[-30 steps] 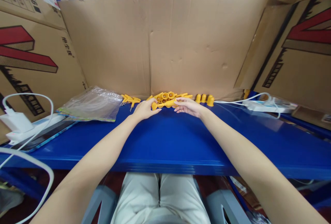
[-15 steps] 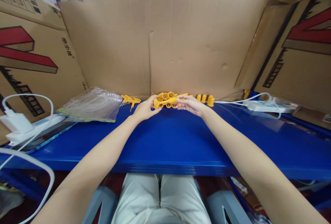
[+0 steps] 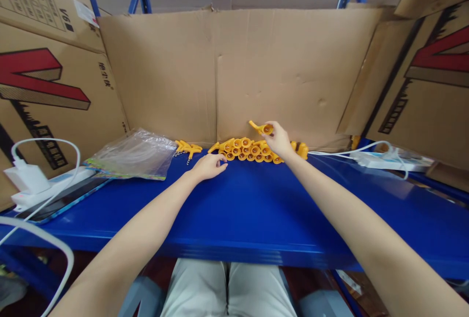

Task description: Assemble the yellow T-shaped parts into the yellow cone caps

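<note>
A pile of small yellow plastic tubes (image 3: 249, 150) lies on the blue shelf (image 3: 242, 209) against the cardboard wall. My right hand (image 3: 278, 140) is raised above the pile's right end and pinches one yellow piece (image 3: 261, 127) in its fingertips. My left hand (image 3: 208, 165) rests on the shelf at the pile's left end, fingers curled together near the closest tubes; I cannot see anything in it. A few more yellow pieces (image 3: 187, 148) lie to the left, and yellow caps (image 3: 302, 150) stand to the right behind my right wrist.
A clear plastic bag (image 3: 134, 154) lies left of the pile. Further left sit a white charger (image 3: 27, 179) with its cable and a tablet (image 3: 60, 197). A white power strip (image 3: 388, 159) lies at the right. Cardboard boxes (image 3: 47, 82) wall the shelf on three sides.
My right hand has lifted off the pile with one yellow piece. The rest of the tubes now lie in a row on the shelf. My left hand has drawn back slightly.
</note>
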### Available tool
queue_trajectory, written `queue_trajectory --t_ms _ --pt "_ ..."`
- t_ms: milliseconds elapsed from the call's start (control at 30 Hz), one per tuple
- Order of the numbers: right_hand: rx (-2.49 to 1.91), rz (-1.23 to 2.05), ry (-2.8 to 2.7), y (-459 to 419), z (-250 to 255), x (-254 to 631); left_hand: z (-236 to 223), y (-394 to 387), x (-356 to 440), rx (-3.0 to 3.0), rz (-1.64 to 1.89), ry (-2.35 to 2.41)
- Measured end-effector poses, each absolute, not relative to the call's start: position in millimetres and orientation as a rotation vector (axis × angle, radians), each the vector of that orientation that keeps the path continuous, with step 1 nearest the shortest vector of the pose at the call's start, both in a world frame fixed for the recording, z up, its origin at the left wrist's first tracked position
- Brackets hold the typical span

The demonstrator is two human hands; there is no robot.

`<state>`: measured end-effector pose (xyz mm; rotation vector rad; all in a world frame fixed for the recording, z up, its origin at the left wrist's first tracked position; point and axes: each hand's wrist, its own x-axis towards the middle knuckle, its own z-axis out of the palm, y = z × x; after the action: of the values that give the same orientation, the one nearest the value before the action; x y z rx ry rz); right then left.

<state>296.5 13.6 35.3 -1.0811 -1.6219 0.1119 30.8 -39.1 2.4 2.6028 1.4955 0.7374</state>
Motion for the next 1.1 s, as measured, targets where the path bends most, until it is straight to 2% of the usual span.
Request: queue_trajectory --t_ms 133,300,600,767,933,1100 --pt "-1.122 -0.080 -1.804 26 19 285 3 -40 31 2.604 0.700 1.488" --pt "-1.296 -0.062 -1.934 35 10 282 3 -40 32 2.602 0.684 1.483" --pt "-1.468 0.170 -2.223 31 46 309 6 -42 34 2.613 0.621 1.489" --pt "-1.564 0.047 -1.978 47 60 348 6 -44 35 2.596 0.612 1.510" --pt "-1.892 -0.103 -1.826 57 37 383 7 -45 35 2.593 0.592 1.499" --pt "-2.063 -0.235 -1.931 59 1 392 7 -44 35 2.608 0.571 1.505"
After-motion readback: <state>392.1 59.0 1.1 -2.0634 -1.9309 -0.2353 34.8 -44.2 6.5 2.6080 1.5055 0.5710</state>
